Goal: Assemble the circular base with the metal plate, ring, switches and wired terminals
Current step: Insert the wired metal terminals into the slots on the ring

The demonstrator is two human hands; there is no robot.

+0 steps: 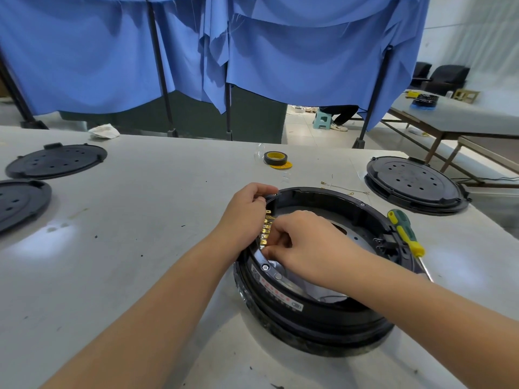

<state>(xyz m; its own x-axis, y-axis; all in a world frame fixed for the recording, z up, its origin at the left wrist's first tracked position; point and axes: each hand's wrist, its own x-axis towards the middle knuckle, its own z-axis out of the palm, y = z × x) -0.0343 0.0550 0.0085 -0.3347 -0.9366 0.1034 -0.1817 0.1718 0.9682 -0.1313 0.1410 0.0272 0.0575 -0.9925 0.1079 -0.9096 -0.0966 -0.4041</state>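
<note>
Right at the near middle of the grey table (146,209) sits the round black base (317,313), open side up, with a silvery metal plate (362,237) showing inside it. The left hand (247,209) curls over the base's left rim, fingers bent round the edge beside a switch block (273,202) mounted there. The right hand (306,242) reaches across the opening, its fingers bunched and curled against a row of brass terminals (265,228) on the inner left wall; whether it pinches one terminal or only presses on them cannot be told, as the fingertips are hidden.

About five brass tabs show in that row. A second switch (383,245) sits in the base's right rim. One green-and-yellow screwdriver (405,233) lies against the base's right edge. Three black perforated lids rest on the table: two at the far left (56,161) (16,203) and one at the right (415,183). One roll of black tape (275,158) stands beyond the base, and a few thin loose wires (345,190) lie between the base and the right lid. Blue cloth (252,51) hangs behind the table.
</note>
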